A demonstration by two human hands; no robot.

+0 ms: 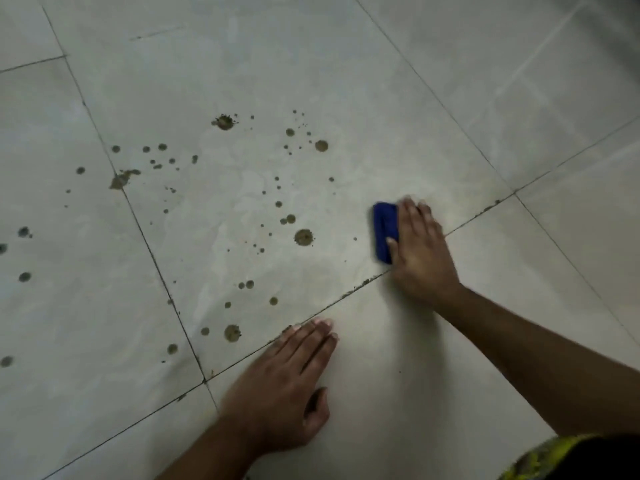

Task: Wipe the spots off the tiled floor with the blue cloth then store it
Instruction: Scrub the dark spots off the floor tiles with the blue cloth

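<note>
The right hand (pixel 420 252) presses a folded blue cloth (pixel 385 232) flat on the pale grey tiled floor (pixel 485 81), fingers straight over it, right of the brown spots (pixel 304 236). The left hand (pixel 284 386) rests flat, fingers straight, holding nothing. No writing shows.

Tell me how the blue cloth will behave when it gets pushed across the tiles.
The blue cloth looks folded into a soft pad, so it is probably floppy and light. Under the flat right hand it should slide easily over the smooth tiled floor, though it may bunch or unfold.

Left hand (pixel 277 382) lay flat, palm down, fingers straight and together, thumb out. Right hand (pixel 420 251) reached further forward, arm extended, fingers straight, pressing down.
</note>
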